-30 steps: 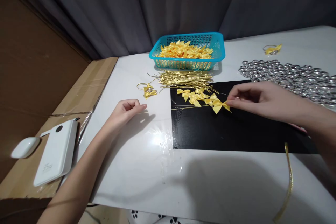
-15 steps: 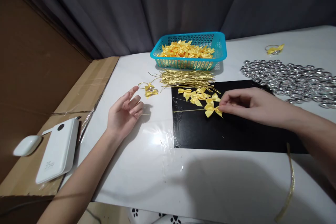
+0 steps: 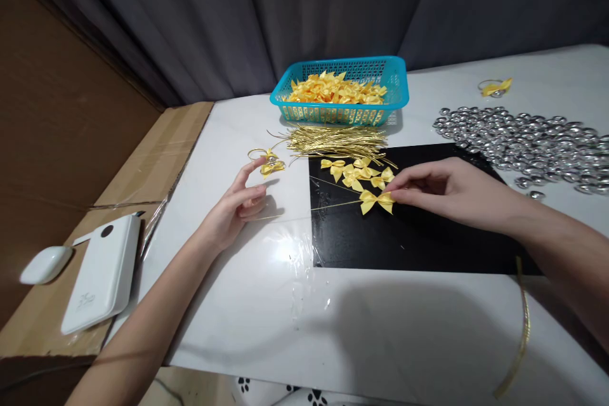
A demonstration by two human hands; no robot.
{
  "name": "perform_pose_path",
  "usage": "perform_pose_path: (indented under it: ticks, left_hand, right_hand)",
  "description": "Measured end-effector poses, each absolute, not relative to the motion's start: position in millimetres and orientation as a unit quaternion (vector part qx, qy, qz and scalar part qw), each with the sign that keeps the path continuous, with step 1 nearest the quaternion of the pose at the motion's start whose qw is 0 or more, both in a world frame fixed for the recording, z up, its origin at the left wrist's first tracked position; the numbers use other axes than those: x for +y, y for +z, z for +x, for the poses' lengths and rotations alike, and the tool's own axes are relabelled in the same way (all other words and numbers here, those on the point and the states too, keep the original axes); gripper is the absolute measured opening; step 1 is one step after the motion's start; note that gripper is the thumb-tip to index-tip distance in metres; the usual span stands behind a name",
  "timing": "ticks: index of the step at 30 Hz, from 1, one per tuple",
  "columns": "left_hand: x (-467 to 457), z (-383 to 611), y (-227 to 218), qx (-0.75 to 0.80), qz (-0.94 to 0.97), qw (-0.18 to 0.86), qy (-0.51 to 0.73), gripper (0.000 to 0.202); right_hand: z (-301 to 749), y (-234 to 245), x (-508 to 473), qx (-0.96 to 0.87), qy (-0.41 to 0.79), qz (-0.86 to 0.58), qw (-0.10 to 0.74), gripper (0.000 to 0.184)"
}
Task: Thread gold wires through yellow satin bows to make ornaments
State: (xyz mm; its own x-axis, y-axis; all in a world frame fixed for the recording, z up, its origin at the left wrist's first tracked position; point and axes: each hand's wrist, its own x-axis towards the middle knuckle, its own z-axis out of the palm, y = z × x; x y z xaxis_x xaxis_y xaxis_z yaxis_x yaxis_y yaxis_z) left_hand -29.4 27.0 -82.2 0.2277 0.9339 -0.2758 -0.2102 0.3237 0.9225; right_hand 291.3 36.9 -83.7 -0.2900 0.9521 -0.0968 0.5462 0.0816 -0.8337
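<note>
The left hand point(image 3: 233, 209), thumb and forefinger apart, holds a thin gold cord point(image 3: 335, 205) in its curled lower fingers. It runs to a yellow satin bow point(image 3: 377, 202) over the black mat point(image 3: 409, 244), pinched by the right hand point(image 3: 464, 193). Loose bows point(image 3: 351, 176) lie just beyond, before the turquoise basket point(image 3: 333, 105).

Wht pwr bank point(image 3: 101, 276) on cardbd point(image 3: 152, 146); sm. wht case point(image 3: 46, 265) (rounded) nr it; dk curtain point(image 3: 333, 0) at back

2 bare hands point(image 3: 232, 210), slim forearms point(image 3: 175, 284)
</note>
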Motion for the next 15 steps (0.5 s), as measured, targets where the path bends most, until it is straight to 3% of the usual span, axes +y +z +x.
perform_pose_path:
  ticks: [3, 7, 15]
  left_hand:
    - [27.1, -30.9, -84.0, 0.462, 0.404, 0.675, 0.409, 0.051]
    - [28.3, -31.4, -87.6, 0.475, 0.421, 0.661, 0.4, 0.04]
    - [32.0, -37.8, -92.2, 0.546, 0.499, 0.569, 0.359, 0.01]
  right_hand:
    - [288.7, -82.2, 38.6, -0.64, 0.445, -0.571, 0.257, 0.028]
    - [285.2, -74.2, 36.1, -0.604, 0.411, -0.611, 0.304, 0.026]
    - [295.4, -68.1, 34.1, -0.544, 0.335, -0.613, 0.465, 0.023]
